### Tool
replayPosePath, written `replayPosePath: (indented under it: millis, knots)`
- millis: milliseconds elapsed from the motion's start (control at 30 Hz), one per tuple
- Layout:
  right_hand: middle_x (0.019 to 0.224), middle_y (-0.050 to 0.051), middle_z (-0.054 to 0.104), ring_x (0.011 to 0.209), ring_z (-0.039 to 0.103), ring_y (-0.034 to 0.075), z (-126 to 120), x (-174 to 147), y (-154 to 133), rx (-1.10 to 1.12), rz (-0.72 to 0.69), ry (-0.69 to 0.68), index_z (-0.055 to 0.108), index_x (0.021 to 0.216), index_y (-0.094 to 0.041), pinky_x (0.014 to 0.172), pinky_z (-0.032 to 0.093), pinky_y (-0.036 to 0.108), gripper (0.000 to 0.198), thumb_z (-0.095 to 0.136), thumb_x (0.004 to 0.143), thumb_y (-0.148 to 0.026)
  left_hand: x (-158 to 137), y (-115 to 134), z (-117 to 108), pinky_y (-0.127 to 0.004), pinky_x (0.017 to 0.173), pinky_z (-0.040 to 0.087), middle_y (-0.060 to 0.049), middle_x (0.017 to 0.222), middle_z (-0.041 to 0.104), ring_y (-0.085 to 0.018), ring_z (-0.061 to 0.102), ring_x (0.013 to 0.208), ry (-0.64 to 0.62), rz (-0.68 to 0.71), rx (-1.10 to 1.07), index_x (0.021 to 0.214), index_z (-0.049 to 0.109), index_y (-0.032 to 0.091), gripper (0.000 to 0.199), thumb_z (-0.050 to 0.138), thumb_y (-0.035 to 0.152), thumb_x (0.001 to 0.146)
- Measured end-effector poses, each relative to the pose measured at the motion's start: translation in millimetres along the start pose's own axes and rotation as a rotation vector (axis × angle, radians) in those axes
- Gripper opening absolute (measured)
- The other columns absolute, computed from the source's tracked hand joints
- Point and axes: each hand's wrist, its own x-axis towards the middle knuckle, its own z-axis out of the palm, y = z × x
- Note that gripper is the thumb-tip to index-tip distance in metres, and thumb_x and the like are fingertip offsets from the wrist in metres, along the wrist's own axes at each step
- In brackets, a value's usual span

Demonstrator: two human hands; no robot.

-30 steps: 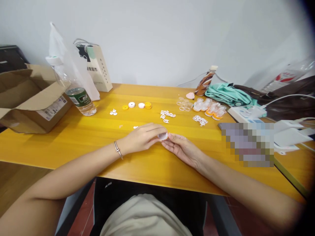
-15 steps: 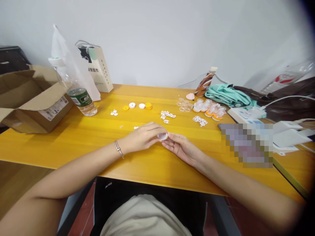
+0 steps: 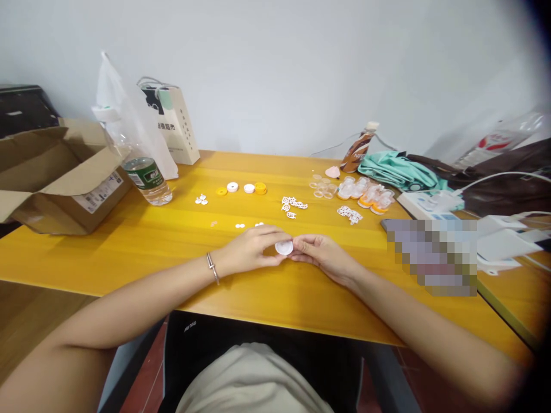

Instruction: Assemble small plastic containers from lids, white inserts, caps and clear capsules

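Note:
Between my two hands is a small round white plastic piece (image 3: pixel 284 247), its flat face tilted up toward me. My left hand (image 3: pixel 253 248), with a bracelet on the wrist, grips its left edge between thumb and fingers. From the other side my right hand (image 3: pixel 321 255) pinches the right edge with thumb and fingertips. Just beyond the hands lie small white discs (image 3: pixel 240 226). Farther back are white openwork pieces (image 3: pixel 291 202), white wheel-like rings (image 3: pixel 232 187) and a yellow ring (image 3: pixel 260 187).
At left stand a cardboard box (image 3: pixel 92 189), a water bottle (image 3: pixel 148 180) and a paper bag (image 3: pixel 178 126). Clear rings (image 3: pixel 323 187), clear-and-orange parts (image 3: pixel 374 198) and more white openwork pieces (image 3: pixel 349 214) lie right of centre. A brown drink bottle (image 3: pixel 358 150), teal fabric (image 3: pixel 400 171) and a power strip (image 3: pixel 424 203) are at right.
The round piece has tilted, so more of its face shows, and both hands have shifted slightly with it. More of the small white discs are visible beyond the left hand.

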Motion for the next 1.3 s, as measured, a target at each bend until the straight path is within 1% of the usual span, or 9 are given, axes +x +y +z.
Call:
replayPosePath:
  millis: [100, 200, 333, 567, 667, 767, 900, 1133, 1300]
  knots:
    - [0.074, 0.004, 0.067, 0.067, 0.060, 0.015, -31, 11, -8, -0.365, -0.214, 0.293, 0.065, 0.075, -0.017, 0.071, 0.047, 0.030, 0.028, 0.061, 0.071, -0.044, 1, 0, 0, -0.027, 0.078, 0.044, -0.004, 0.094, 0.063, -0.015, 0.056, 0.085, -0.078, -0.045, -0.015, 0.101, 0.057, 0.018, 0.025, 0.055, 0.025, 0.077]
    - [0.091, 0.009, 0.067, 0.081, 0.060, 0.021, -76, 22, -13, -0.836, -0.351, 0.626, 0.065, 0.090, -0.016, 0.076, 0.045, 0.035, 0.030, 0.053, 0.076, -0.040, 2, -2, 1, -0.026, 0.076, 0.044, -0.003, 0.090, 0.064, -0.013, 0.057, 0.081, -0.137, -0.065, -0.049, 0.097, 0.058, 0.018, 0.022, 0.056, 0.022, 0.075]
    - [0.117, 0.016, 0.057, 0.110, 0.050, 0.028, -121, 32, -10, -1.262, -0.377, 0.715, 0.059, 0.108, -0.011, 0.091, 0.038, 0.041, 0.035, 0.047, 0.080, -0.027, 2, -7, 3, -0.027, 0.079, 0.043, -0.002, 0.091, 0.065, -0.014, 0.057, 0.082, -0.144, -0.080, -0.064, 0.097, 0.059, 0.019, 0.024, 0.058, 0.025, 0.074]
    - [0.114, 0.013, 0.060, 0.111, 0.050, 0.030, -119, 36, 0, -1.595, -0.224, 0.594, 0.060, 0.105, -0.016, 0.097, 0.016, 0.061, 0.031, 0.036, 0.085, -0.020, 2, -8, 4, -0.030, 0.082, 0.042, -0.003, 0.094, 0.065, -0.016, 0.059, 0.087, -0.129, -0.067, -0.035, 0.099, 0.060, 0.019, 0.028, 0.058, 0.035, 0.076]
    - [0.112, 0.012, 0.062, 0.101, 0.057, 0.027, -113, 34, -2, -1.641, -0.241, 0.563, 0.062, 0.102, -0.017, 0.096, 0.027, 0.051, 0.031, 0.037, 0.085, -0.019, 2, -7, 3, -0.032, 0.084, 0.042, -0.005, 0.101, 0.063, -0.017, 0.057, 0.093, -0.086, -0.078, -0.041, 0.102, 0.059, 0.020, 0.036, 0.058, 0.043, 0.075]
    - [0.102, 0.011, 0.067, 0.087, 0.062, 0.025, -107, 30, -6, -1.637, -0.206, 0.564, 0.063, 0.102, -0.018, 0.077, 0.042, 0.038, 0.031, 0.038, 0.085, -0.026, 4, -8, 1, -0.034, 0.086, 0.042, -0.007, 0.104, 0.061, -0.018, 0.056, 0.096, 0.015, -0.112, -0.010, 0.104, 0.058, 0.019, 0.032, 0.053, 0.040, 0.080]
    - [0.096, 0.010, 0.068, 0.084, 0.063, 0.024, -92, 26, -10, -1.620, -0.236, 0.490, 0.063, 0.102, -0.019, 0.070, 0.042, 0.032, 0.032, 0.037, 0.087, -0.030, 15, -23, -2, -0.035, 0.085, 0.043, -0.007, 0.098, 0.061, -0.017, 0.056, 0.092, 0.102, -0.109, 0.095, 0.100, 0.059, 0.017, 0.023, 0.047, 0.028, 0.084]
    - [0.100, 0.008, 0.067, 0.088, 0.062, 0.021, -66, 23, -10, -1.577, -0.335, 0.313, 0.060, 0.101, -0.020, 0.071, 0.042, 0.028, 0.029, 0.036, 0.087, -0.028, 68, -72, 5, -0.033, 0.086, 0.043, -0.009, 0.097, 0.057, -0.017, 0.053, 0.093, -0.039, -0.082, 0.305, 0.104, 0.057, 0.013, 0.028, 0.042, 0.009, 0.081]
    - [0.102, 0.009, 0.067, 0.088, 0.062, 0.021, -66, 22, -9, -1.618, -0.317, 0.279, 0.056, 0.106, -0.019, 0.073, 0.043, 0.028, 0.028, 0.037, 0.086, -0.023, 90, -83, 13, -0.032, 0.082, 0.044, -0.010, 0.094, 0.056, -0.018, 0.054, 0.086, -0.165, -0.063, 0.334, 0.099, 0.061, 0.012, 0.025, 0.041, 0.012, 0.082]
